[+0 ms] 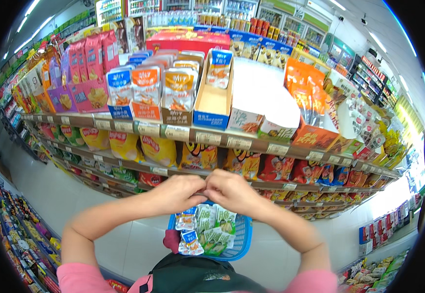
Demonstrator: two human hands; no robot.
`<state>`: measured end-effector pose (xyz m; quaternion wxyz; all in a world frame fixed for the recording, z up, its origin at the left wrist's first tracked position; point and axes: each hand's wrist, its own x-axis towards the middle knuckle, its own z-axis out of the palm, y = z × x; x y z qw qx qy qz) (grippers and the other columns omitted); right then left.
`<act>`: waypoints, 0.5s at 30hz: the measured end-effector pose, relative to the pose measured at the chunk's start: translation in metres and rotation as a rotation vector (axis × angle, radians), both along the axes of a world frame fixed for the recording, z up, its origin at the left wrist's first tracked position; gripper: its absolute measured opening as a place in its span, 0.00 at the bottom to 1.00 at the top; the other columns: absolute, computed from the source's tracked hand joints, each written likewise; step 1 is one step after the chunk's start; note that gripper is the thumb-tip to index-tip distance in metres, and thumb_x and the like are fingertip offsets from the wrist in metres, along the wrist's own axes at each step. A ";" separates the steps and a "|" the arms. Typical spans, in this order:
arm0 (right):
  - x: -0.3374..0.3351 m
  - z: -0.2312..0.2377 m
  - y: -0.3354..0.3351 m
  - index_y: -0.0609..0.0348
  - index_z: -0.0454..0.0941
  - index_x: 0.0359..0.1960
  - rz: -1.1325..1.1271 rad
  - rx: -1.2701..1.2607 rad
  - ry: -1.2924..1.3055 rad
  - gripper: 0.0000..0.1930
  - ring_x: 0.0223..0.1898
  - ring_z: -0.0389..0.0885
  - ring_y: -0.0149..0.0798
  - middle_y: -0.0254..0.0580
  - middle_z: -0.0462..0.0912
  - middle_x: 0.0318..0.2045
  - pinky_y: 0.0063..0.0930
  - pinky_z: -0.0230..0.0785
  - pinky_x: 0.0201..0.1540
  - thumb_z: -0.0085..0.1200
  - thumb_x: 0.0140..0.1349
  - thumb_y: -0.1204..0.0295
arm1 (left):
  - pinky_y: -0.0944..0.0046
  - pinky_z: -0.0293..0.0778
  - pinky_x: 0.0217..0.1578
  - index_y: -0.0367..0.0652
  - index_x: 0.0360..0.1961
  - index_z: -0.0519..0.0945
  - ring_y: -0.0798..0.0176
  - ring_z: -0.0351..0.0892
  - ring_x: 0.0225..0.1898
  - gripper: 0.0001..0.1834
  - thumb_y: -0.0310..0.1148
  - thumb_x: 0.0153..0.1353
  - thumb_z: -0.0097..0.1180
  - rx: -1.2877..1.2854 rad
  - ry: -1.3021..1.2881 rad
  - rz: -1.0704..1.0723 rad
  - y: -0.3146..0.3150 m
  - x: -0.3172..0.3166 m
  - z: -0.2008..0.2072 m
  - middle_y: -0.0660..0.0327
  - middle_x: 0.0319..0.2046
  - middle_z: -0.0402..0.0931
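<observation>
You stood in a shop aisle, facing a long shelf unit [207, 139] with several tiers, its edges lined with price tags. Snack bags [124, 144] in yellow, orange and pink filled the tiers, and cardboard display boxes [212, 105] sat on top. The floor [51, 190] was pale, glossy tile. Strip lights [39, 27] ran along the white ceiling. Fridge cabinets [276, 17] with bottles lined the far wall, and another rack [7, 229] stood at your left.
</observation>
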<state>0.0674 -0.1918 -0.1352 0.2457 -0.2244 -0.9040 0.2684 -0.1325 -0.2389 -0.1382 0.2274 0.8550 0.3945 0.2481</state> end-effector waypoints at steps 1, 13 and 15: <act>0.004 0.030 0.005 0.63 0.73 0.26 0.031 0.083 0.033 0.07 0.31 0.75 0.53 0.49 0.74 0.27 0.43 0.70 0.36 0.56 0.54 0.72 | 0.50 0.73 0.36 0.37 0.33 0.73 0.44 0.76 0.37 0.11 0.33 0.54 0.58 0.033 0.061 0.003 0.005 0.003 0.032 0.50 0.31 0.74; -0.032 0.185 0.209 0.59 0.81 0.37 -0.531 0.700 -0.208 0.11 0.43 0.80 0.50 0.50 0.82 0.36 0.42 0.73 0.45 0.51 0.54 0.73 | 0.54 0.69 0.50 0.37 0.47 0.75 0.51 0.72 0.50 0.19 0.33 0.54 0.58 0.630 0.624 0.396 0.210 -0.016 0.195 0.53 0.44 0.73; -0.041 0.181 0.234 0.58 0.81 0.39 -0.585 0.671 -0.278 0.11 0.44 0.80 0.49 0.49 0.82 0.38 0.42 0.74 0.46 0.50 0.54 0.74 | 0.53 0.69 0.51 0.38 0.48 0.75 0.50 0.71 0.51 0.21 0.33 0.53 0.60 0.560 0.704 0.449 0.234 -0.015 0.195 0.53 0.46 0.73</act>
